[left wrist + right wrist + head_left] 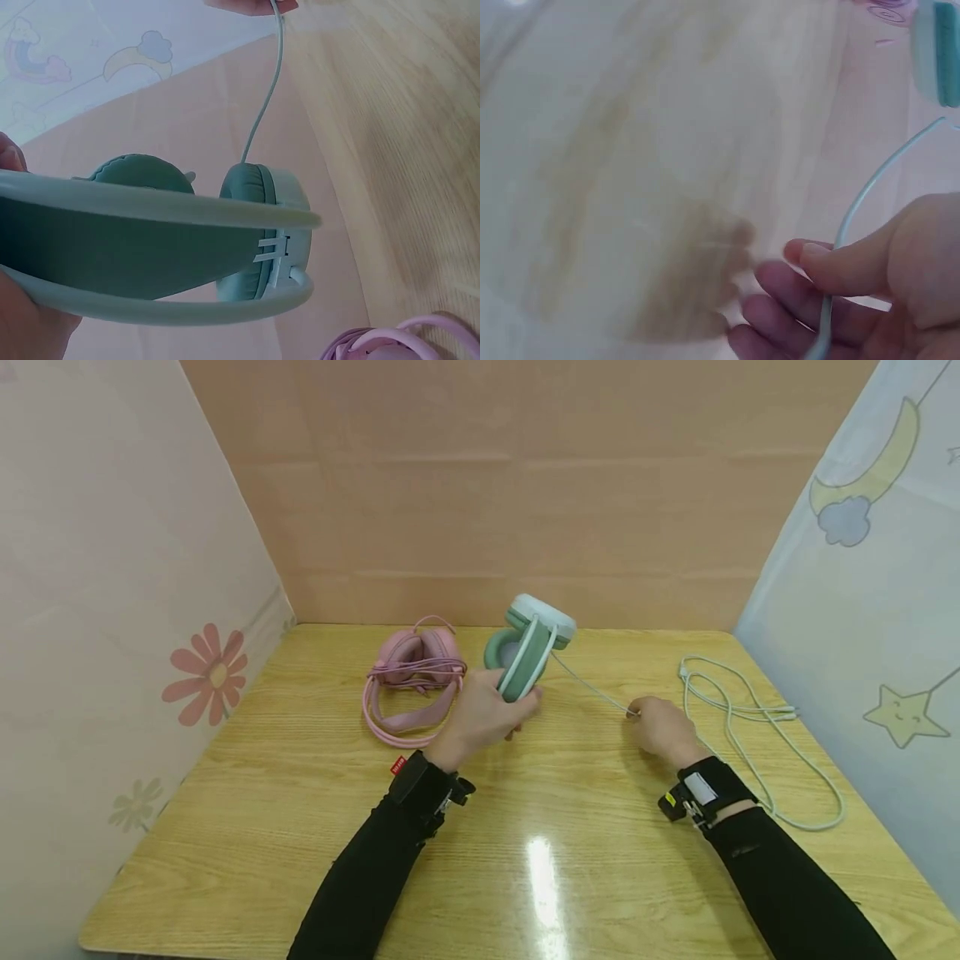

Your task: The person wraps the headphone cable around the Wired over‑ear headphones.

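Note:
My left hand grips the headband of green-and-white headphones, holding them up over the middle of the table. In the left wrist view the padded headband runs across, with both ear cups beyond it. A thin pale cable leaves one ear cup and stretches to my right hand. There the cable is pinched between thumb and forefinger, as the right wrist view shows, while the other fingers curl loosely below. Past the right hand, more of the cable lies in loose loops on the table.
Pink headphones lie left of centre, their cable wound in a bundle across them, close beside my left hand. A small red tag is near them. The wooden table ends against a brown back panel and patterned side panels.

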`<state>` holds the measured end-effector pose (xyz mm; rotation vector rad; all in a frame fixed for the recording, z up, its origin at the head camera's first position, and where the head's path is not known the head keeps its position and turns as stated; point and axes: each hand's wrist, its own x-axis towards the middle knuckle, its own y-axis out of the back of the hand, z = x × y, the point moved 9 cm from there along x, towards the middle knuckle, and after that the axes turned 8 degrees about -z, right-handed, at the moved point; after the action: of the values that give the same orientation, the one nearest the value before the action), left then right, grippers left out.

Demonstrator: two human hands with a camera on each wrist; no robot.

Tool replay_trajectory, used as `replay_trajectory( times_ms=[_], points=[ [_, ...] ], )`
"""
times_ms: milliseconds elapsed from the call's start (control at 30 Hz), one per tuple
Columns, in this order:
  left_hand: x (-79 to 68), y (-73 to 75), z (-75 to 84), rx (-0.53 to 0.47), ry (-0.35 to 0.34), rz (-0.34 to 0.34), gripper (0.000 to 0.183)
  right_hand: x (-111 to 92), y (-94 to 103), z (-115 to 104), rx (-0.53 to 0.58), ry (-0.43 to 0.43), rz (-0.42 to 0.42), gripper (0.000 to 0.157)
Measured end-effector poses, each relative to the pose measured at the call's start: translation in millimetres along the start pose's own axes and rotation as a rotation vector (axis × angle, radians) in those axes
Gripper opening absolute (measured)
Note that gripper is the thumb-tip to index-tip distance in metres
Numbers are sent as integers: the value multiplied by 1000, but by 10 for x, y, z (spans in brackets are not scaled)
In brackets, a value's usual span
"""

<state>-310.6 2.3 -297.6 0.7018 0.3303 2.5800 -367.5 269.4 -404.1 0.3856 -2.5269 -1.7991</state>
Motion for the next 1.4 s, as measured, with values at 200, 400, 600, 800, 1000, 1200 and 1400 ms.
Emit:
replay_trajectory(
  times_ms=[200, 400, 600, 800, 1000, 1200, 1400],
  points=[
    [-25, 102, -27, -94, 27, 55, 20, -28, -39, 37, 23, -9, -51, 33],
    [-42, 230, 28, -161, -35, 113, 34, -44, -64, 65, 30, -19, -37, 37],
    [-68, 367, 167, -237, -122, 156, 35, -12, -119, 16, 12, -20, -63, 36],
    [-93, 472, 275, -374, -157, 196, 29, 25, -173, -84, 10, -40, -89, 36],
    [-79, 494, 372, -535, -189, 202, 22, 73, -222, -248, 7, -26, -103, 34],
    [-61, 490, 414, -562, -201, 201, 23, 88, -290, -494, -8, 19, -119, 31],
    [-15, 480, 363, -537, -198, 196, 24, -27, -394, -932, -128, 149, -150, 29]
  ],
)
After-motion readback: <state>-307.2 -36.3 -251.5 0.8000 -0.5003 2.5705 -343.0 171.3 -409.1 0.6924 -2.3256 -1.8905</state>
